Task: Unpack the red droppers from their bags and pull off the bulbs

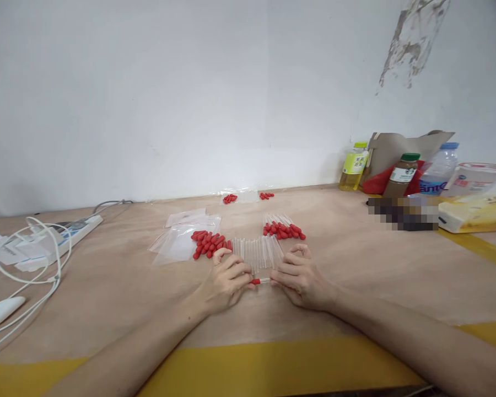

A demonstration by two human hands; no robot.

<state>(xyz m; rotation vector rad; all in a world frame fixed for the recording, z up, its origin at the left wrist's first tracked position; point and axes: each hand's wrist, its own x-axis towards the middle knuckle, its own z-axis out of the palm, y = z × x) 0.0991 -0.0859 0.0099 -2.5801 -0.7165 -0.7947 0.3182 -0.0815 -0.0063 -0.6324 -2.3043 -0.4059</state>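
My left hand [229,281] is closed, pinching a red rubber dropper bulb [255,281] in its fingertips. A clear dropper tube [265,280] runs from the bulb's open end to the fingertips of my right hand [303,278], which is closed on it. How far the tube sits inside the bulb, I cannot tell. Just beyond my hands, loose clear tubes [258,251] lie side by side in a row. Left of them is a pile of red bulbs [209,243]. Droppers with red bulbs on their tubes [284,229] lie together behind my right hand.
Flat clear plastic bags [176,242] lie left of the bulb pile. More red pieces in clear plastic [230,198] rest by the wall. A power strip [80,234] with white cables is at left. Bottles [354,170] and a tissue pack [475,212] stand at right.
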